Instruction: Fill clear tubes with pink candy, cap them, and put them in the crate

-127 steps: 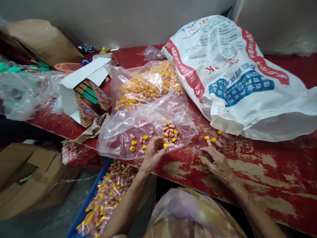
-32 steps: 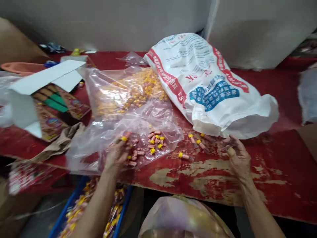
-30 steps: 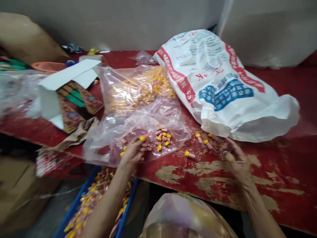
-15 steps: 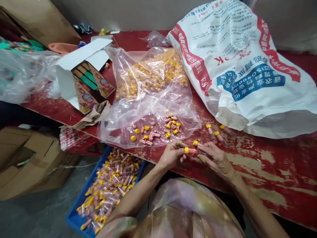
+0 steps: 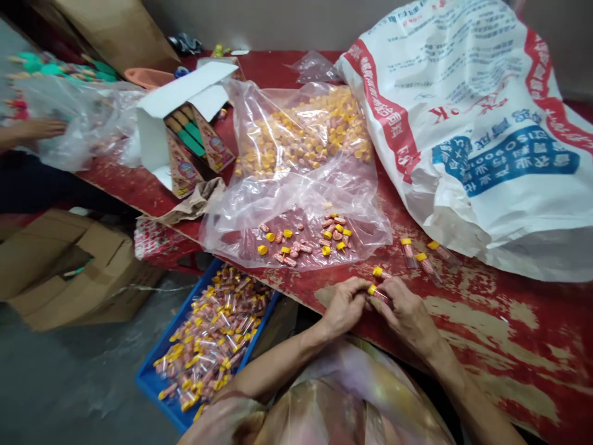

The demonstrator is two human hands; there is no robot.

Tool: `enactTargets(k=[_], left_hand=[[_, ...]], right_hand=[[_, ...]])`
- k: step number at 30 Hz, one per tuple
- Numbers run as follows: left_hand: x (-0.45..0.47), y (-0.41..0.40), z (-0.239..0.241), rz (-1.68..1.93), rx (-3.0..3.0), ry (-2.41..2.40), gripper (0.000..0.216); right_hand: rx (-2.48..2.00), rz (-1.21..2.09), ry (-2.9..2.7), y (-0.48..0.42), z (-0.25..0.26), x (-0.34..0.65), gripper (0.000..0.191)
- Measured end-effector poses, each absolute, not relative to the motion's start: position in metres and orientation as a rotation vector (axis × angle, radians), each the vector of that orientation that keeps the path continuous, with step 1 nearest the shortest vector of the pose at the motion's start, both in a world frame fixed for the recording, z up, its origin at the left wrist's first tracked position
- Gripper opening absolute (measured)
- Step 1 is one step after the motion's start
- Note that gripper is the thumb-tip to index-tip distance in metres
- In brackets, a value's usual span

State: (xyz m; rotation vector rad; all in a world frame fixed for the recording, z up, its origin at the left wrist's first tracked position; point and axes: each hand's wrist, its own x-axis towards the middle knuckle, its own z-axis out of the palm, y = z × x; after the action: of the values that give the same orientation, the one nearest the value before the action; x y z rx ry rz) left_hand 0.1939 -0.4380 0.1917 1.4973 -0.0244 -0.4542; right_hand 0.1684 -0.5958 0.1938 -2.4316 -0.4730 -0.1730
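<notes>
My right hand [image 5: 407, 314] is closed around a small clear tube with a yellow cap [image 5: 377, 293] and pink contents, held above the table's front edge. My left hand [image 5: 343, 305] is closed in a pinch right beside the cap; whatever lies between its fingertips is hidden. Just beyond the fingers is a second yellow-capped tube [image 5: 378, 272], partly covered by my right hand. Several more capped tubes [image 5: 425, 264] lie to the right. Yellow caps and pink filled pieces [image 5: 296, 248] are scattered on the spread front of a clear plastic bag [image 5: 287, 196].
Yellow caps [image 5: 315, 130] fill the bag's back. A large white printed sack [image 5: 472, 123] covers the back right. Below the table, a blue crate [image 5: 157, 395] holds many capped tubes. A white open box [image 5: 152, 139], a cardboard box [image 5: 60, 272] and another person's hand [image 5: 44, 128] are at left.
The view has shifted, and things appear moved mostly rightward. My hands have drawn closer together around the tube, which is now tilted. Another person's hand has come into view at left.
</notes>
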Motion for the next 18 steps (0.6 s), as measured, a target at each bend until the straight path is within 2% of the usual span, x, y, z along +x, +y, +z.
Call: enactTargets(k=[3,5,9,12,14,18], left_hand=[[0.192,-0.436,0.187,-0.567,1.568,-0.12,0.039],[0.199,-0.428,0.189,-0.548,1.74,-0.256,0.04],[0.233,-0.39,0.206,-0.075,2.092,-0.216,0.034],[0.268,-0.349,0.216,0.266,2.341,-0.012,0.029],[0.293,-0.326,0.217,0.307,2.561,0.082,0.028],[0.338,-0.304,0.209,0.105,2.802,0.182,0.033]], right_hand=[[-2.6,-0.15,-0.51,-0.593,0.187,0.167,0.021],[-2.744,-0.039,-0.551,-0.59,0.187,0.171,0.021],[-3.077,0.447,-0.626,-0.57,0.204,0.189,0.016],[-3.107,0.701,-0.659,-0.552,0.215,0.202,0.025],[-3.091,0.719,-0.677,-0.546,0.215,0.208,0.028],[-3.089,0.508,-0.681,-0.552,0.2,0.217,0.024]])
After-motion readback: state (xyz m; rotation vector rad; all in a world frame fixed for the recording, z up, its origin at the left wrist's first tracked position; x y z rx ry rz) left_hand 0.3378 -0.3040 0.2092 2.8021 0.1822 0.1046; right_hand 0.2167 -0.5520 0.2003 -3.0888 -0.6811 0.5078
